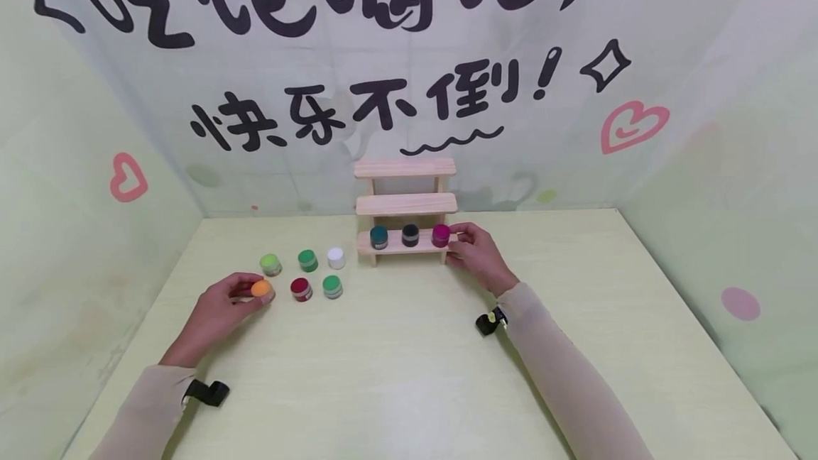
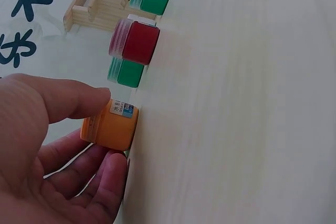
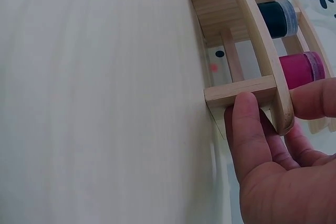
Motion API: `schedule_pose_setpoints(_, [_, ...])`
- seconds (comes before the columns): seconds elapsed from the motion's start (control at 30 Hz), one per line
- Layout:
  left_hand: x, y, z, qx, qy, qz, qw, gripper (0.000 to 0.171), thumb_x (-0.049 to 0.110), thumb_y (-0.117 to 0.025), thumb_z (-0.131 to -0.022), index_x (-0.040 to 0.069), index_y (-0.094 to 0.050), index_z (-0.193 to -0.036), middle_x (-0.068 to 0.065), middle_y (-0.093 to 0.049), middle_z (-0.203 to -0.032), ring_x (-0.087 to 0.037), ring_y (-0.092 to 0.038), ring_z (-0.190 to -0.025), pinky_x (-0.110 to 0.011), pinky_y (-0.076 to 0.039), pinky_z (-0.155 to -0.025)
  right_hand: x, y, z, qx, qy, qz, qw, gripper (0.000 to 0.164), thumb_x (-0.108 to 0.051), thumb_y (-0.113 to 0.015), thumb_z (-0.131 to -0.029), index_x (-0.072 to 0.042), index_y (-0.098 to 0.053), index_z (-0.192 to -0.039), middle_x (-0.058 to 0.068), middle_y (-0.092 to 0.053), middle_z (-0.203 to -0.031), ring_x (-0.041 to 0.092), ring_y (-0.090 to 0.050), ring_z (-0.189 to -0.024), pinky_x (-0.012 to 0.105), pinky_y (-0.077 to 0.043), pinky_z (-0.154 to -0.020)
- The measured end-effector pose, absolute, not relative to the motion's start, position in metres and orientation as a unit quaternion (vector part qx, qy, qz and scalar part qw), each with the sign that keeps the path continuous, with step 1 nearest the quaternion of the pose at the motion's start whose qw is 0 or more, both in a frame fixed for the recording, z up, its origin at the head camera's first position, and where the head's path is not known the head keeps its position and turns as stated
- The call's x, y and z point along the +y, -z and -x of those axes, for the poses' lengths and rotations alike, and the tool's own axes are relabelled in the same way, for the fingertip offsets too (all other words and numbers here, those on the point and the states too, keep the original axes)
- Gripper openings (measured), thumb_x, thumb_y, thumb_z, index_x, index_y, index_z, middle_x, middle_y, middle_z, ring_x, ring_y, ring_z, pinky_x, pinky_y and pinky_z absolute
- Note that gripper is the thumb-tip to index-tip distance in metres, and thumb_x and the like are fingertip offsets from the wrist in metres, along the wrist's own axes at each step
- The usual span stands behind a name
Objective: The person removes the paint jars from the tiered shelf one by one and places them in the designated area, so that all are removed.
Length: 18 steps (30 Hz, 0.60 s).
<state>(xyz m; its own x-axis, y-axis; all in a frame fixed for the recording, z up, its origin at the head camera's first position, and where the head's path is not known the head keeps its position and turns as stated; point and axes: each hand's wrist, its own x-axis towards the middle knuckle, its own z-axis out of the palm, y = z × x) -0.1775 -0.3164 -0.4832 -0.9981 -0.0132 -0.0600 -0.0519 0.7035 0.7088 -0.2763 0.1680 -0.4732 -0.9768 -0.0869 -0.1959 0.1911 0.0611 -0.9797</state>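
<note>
My left hand [image 1: 220,307] has its thumb and fingers around an orange paint jar [image 2: 113,124], which sits on the table at the left of a loose group. Nearest to it are a light green jar [image 1: 271,265] and a dark red jar [image 1: 301,289]. On the other side, my right hand [image 1: 479,255] grips the right end of a three-step wooden stand [image 3: 247,85], one fingertip against its leg and another over the shelf edge. Along the stand's bottom step are a teal jar [image 1: 379,237], a black jar [image 1: 410,236] and, beside the right fingers, a magenta jar [image 1: 441,236].
Two green jars, one at the back [image 1: 308,260] and one in front [image 1: 332,287], and a white jar [image 1: 336,258] stand between the left hand and the stand. Behind the pale table [image 1: 409,375] hangs a printed cloth [image 1: 307,183] with black writing; similar cloth walls both sides.
</note>
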Motion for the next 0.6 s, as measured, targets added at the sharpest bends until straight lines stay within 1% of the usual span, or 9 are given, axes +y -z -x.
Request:
schedule_pose_setpoints(0.17, [-0.3164,0.4832,0.1789,0.925,-0.378,0.019,0.035,0.064,0.049,-0.077,-0.096,0.007,-0.06,-0.141,-0.018,-0.068,-0.134,-0.036,-0.066,-0.121,-0.026,-0.053,-0.087,0.168,0.4726,0.2765,0.721,0.684,-0.037,0.101,0.037,-0.003,-0.06,-0.101,-0.004,-0.057,-0.138,0.006,-0.048,-0.105,0.019,-0.061,-0.097,0.034,-0.064,-0.092])
schedule_pose_setpoints(0.27, [-0.3174,0.4837,0.18,0.926,-0.374,0.018,0.04,0.066,0.051,-0.076,-0.096,0.008,-0.059,-0.142,-0.018,-0.067,-0.135,-0.036,-0.065,-0.122,-0.028,-0.053,-0.089,0.1678,0.472,0.277,0.722,0.683,-0.037,0.101,0.037,-0.003,-0.06,-0.101,-0.003,-0.057,-0.137,0.006,-0.048,-0.105,0.019,-0.06,-0.097,0.034,-0.064,-0.092])
schedule_pose_setpoints(0.43, [-0.3181,0.4832,0.1809,0.926,-0.375,0.016,0.04,0.066,0.051,-0.076,-0.096,0.009,-0.058,-0.143,-0.017,-0.066,-0.137,-0.036,-0.065,-0.121,-0.025,-0.053,-0.087,0.1683,0.4713,0.2771,0.722,0.684,-0.038,0.101,0.036,-0.003,-0.06,-0.101,-0.004,-0.058,-0.136,0.007,-0.047,-0.106,0.019,-0.059,-0.099,0.033,-0.064,-0.093])
schedule_pose_setpoints(0.6, [-0.3159,0.4794,0.1819,0.923,-0.384,0.008,0.029,0.065,0.049,-0.076,-0.096,0.007,-0.058,-0.143,-0.019,-0.066,-0.136,-0.038,-0.064,-0.122,-0.018,-0.052,-0.083,0.1687,0.4717,0.2763,0.724,0.68,-0.039,0.103,0.036,-0.003,-0.061,-0.101,-0.004,-0.058,-0.137,0.007,-0.048,-0.106,0.02,-0.059,-0.099,0.034,-0.063,-0.093])
